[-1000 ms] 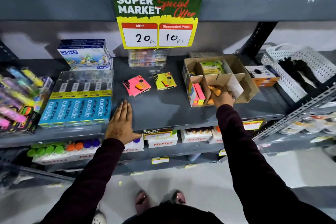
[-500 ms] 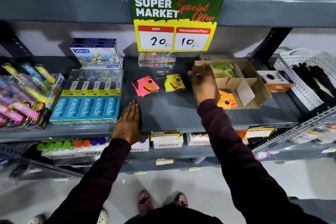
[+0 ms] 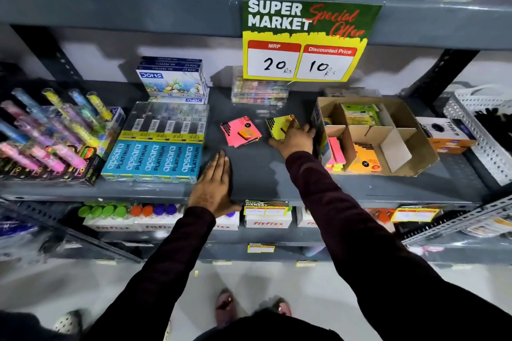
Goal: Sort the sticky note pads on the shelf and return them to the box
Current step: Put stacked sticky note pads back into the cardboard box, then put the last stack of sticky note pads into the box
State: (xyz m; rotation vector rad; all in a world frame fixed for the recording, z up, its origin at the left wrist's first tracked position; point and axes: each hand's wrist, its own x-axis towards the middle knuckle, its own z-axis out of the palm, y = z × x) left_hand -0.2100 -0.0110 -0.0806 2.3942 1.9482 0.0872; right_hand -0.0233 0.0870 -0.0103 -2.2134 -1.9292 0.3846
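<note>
A small stack of yellow sticky note pads point(image 3: 278, 124) lies on the grey shelf point(image 3: 257, 174), and my right hand point(image 3: 293, 140) rests on its right side with fingers spread over it. Left of it sits a stack of pink pads point(image 3: 239, 131), untouched. My left hand point(image 3: 213, 185) lies flat, palm down, at the shelf's front edge. The divided cardboard box point(image 3: 401, 144) stands to the right, holding green pads point(image 3: 360, 115) at the back, orange pads point(image 3: 363, 159) in front and pink and yellow strips point(image 3: 336, 151) at its left.
Blue pencil boxes point(image 3: 155, 158) and highlighter packs point(image 3: 47, 138) fill the shelf's left. Clear cases point(image 3: 259, 91) stand at the back under a hanging price sign point(image 3: 304, 41). An orange box point(image 3: 446, 134) and a white basket point(image 3: 476, 130) sit right of the cardboard box.
My right hand left the cardboard box, swung left across the shelf and came down on the yellow pads. The left hand has stayed flat in place.
</note>
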